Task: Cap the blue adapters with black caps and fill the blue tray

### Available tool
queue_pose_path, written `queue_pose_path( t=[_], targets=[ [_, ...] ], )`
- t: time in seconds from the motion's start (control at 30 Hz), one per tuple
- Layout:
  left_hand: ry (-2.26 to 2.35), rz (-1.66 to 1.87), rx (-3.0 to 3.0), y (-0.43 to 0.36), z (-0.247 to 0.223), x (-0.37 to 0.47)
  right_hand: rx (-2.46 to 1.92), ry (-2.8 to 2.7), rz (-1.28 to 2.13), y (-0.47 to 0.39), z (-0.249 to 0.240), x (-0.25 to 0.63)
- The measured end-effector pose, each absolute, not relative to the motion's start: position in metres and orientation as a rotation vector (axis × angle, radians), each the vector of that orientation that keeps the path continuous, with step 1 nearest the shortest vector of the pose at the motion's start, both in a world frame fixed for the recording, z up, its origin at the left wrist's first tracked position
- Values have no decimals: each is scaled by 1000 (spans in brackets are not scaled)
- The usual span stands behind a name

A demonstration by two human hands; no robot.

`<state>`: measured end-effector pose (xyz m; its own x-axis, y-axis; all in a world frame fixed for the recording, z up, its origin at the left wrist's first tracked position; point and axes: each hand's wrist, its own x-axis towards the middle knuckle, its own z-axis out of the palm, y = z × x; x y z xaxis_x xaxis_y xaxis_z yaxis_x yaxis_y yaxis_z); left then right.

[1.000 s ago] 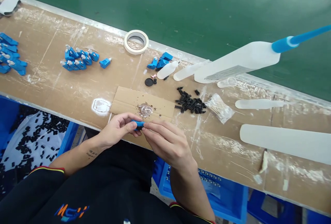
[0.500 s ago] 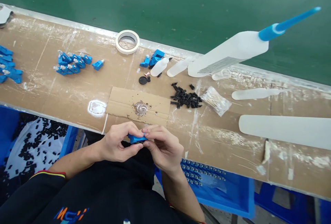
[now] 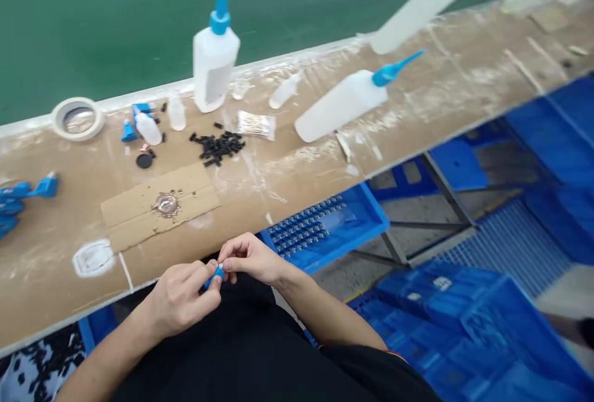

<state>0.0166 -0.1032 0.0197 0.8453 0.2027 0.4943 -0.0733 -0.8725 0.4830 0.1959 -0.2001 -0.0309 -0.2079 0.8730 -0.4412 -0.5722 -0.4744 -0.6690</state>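
My left hand (image 3: 183,295) is closed on a small blue part (image 3: 214,276) in front of the table edge. From the right, my right hand (image 3: 250,258) pinches the whitish tip of that same part, its fingertips close to the left ones. Just beyond both hands lies a cardboard piece (image 3: 134,210) bearing a shiny wet puddle (image 3: 166,205). A pile of small black pieces (image 3: 221,147) rests behind it to the right. Several blue parts (image 3: 10,205) sit at the far left.
A tape roll (image 3: 78,119), small bottles (image 3: 148,128), a packet of swabs (image 3: 256,125), an upright bottle (image 3: 215,68) and a tilted bottle (image 3: 341,106) are on the table. Below its edge are a blue tray (image 3: 371,219) of parts and blue crates (image 3: 492,303).
The view has swung to the right, bringing more bottles and the crates in. Both hands still hold the blue part, now turned with its whitish tip showing at my right fingers.
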Motion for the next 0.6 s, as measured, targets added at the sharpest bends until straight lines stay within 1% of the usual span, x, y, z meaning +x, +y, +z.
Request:
queue_pose_path(
  t=[0.1,0.2,0.27,0.3,0.33,0.37,0.43,0.6],
  targets=[
    [-19,657,2509,-114,6,45,-1127,-399,1689,-231,-36,216],
    [28,610,2434,-125,-10,61,-1423,-457,1347,-274,-40,266],
    [134,678,2324,-127,-16,63,-1833,-516,948,-308,-45,316],
    [206,715,2269,-125,-17,62,-2152,-518,727,-325,-48,343],
    [279,747,2238,-121,-17,60,-2502,-479,569,-340,-53,368],
    [348,763,2234,-116,-15,57,-2649,-421,503,-352,-59,391],
    [440,751,2293,-102,-9,50,-2872,-333,471,-366,-76,426],
    [502,771,2373,-78,9,25,-3080,-310,706,-352,-125,462]
  ],
)
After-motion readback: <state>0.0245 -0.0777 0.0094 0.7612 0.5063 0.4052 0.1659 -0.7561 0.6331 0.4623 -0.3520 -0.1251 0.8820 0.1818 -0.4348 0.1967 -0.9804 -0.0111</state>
